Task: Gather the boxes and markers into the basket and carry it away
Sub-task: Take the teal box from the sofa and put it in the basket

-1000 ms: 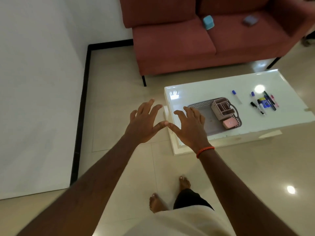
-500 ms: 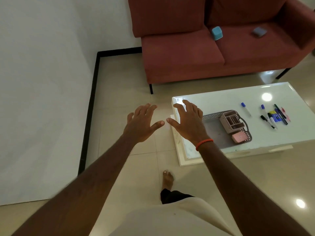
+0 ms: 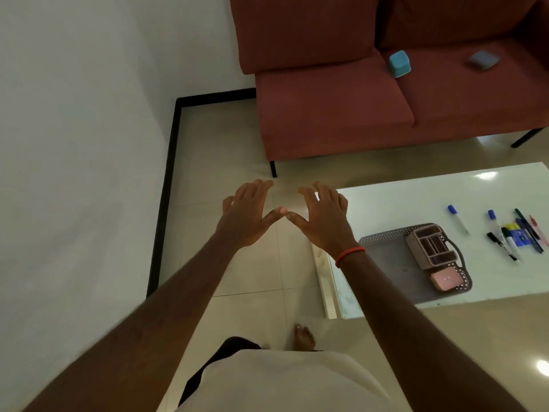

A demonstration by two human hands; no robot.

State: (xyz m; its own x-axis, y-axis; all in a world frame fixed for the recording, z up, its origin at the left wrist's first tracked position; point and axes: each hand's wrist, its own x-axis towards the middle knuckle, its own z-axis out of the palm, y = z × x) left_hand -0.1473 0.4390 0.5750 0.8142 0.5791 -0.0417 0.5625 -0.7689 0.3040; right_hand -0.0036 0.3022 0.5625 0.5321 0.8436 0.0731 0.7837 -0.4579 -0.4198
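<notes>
Both hands are out in front with nothing in them. The left hand and the right hand hover side by side above the floor by the near corner of the counter. The fingers are spread and only loosely bent, and the thumb tips meet or all but meet.

The basket sits on the counter near its front edge, with a divided box and a small pink box inside at its right end. The markers lie loose in a bunch on the counter just past that end, and one blue-capped marker lies apart from them. Two more boxes, a blue one and a grey one, sit well away on the sofa.

The likeliest slip, I'd say, is forgetting the two boxes on the sofa (easy to miss from where the person stands) and carrying off a half-filled basket. The markers are round and the counter is glossy, so a hurried sweep could send some rolling off onto the floor. Grabbing them all in one handful may drop a few. The basket looks shallow and is loaded at one end, so lifting it unevenly could tip it and spill the boxes. The counter's corner is also close to the person's bare foot, which risks a stubbed toe on a careless step.
</notes>
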